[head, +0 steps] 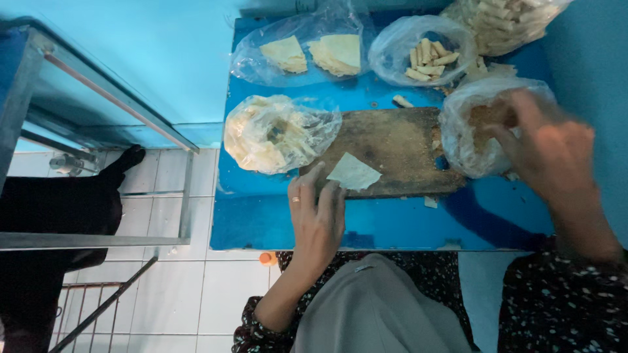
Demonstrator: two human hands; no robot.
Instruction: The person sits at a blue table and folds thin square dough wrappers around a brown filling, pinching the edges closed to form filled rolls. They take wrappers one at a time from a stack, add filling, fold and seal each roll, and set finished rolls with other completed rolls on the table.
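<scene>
Left hand: left hand point(316, 219) lies nearest the camera, palm down at the near edge of the wooden board point(392, 151), a ring on one finger.
Left fingers: fingers point(315, 182) spread flat and unclenched, their tips resting on the near corner of a thin pale wrapper sheet point(354, 172); they press it, not pinching it.
Wrapper sheet: lies flat on the board's near edge, roughly triangular, one corner overhanging toward the person.
Right hand: right hand point(549, 153) is blurred, held over the mouth of a clear bag of crumbs point(475, 134) at the board's right end.
Right fingers: curled toward the bag opening; whether they grip anything I cannot tell.
Board: dark, worn, dusted with crumbs, set on the blue bench point(275, 222).
Left of board: crumpled clear bag of pale wrappers point(275, 133), touching the board's left end.
Far side: bag with folded flat sheets point(307, 52), bag of small rolled pieces point(426, 53), and another bag of rolls point(507, 23) at the far right corner.
Loose piece: one roll point(403, 101) lies on the bench just beyond the board.
</scene>
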